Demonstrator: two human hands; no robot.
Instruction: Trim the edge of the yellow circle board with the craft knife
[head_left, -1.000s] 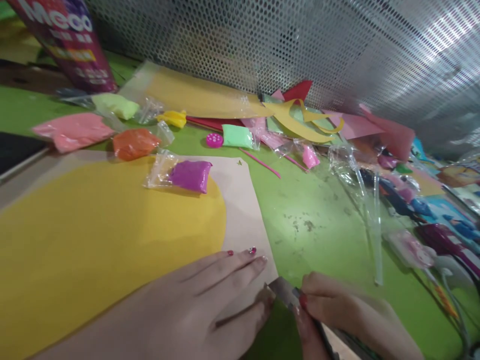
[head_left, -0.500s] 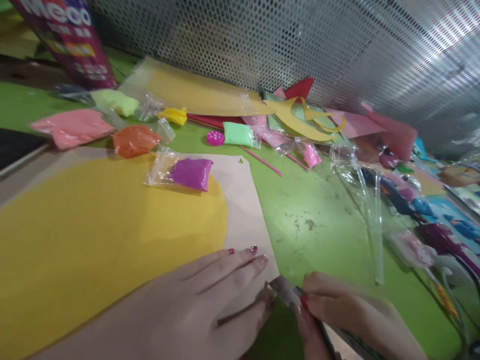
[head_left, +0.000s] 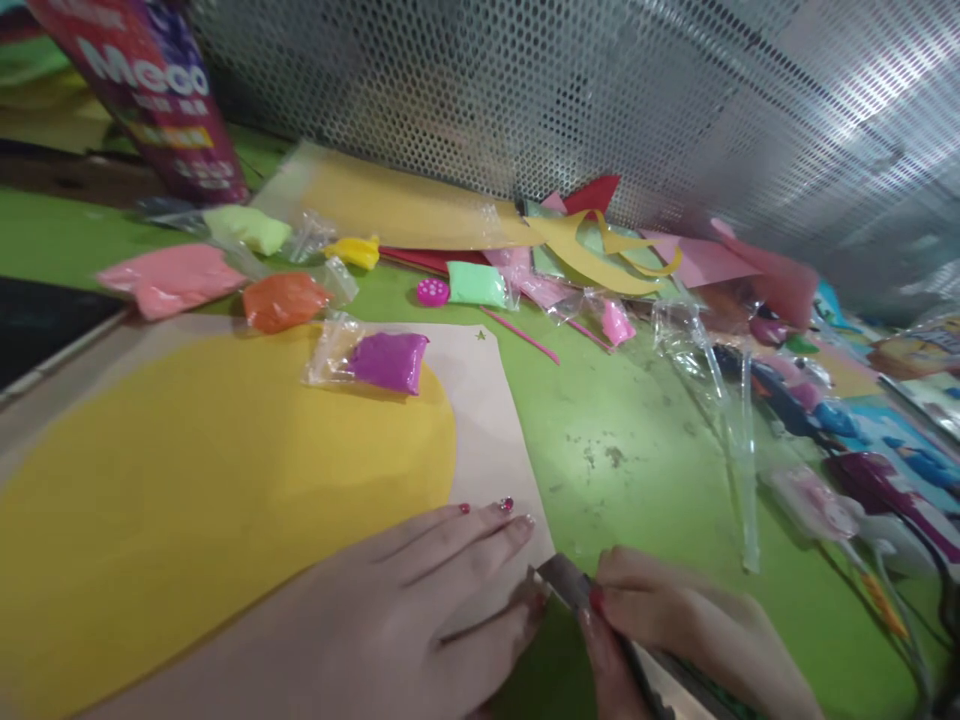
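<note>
My left hand lies flat, fingers stretched out, on a pale sheet of paper that bears a large yellow circle. In my right hand is a utility knife, gripped between thumb and fingers. Its blade points left and touches or nearly touches the paper's right edge, close to my left fingertips. A small star mark shows in the paper's upper right corner. On the upper part of the sheet rests a bag of purple clay.
Bags of orange clay, pink clay and mint clay lie behind the paper. A Meco cup stands at back left. Yellow paper strips, a clear plastic strip and a cable lie farther right. A perforated metal panel rises behind.
The view has shifted slightly, so the background items sit a little lower. Both hands and the knife hold nearly the same position against the paper.
</note>
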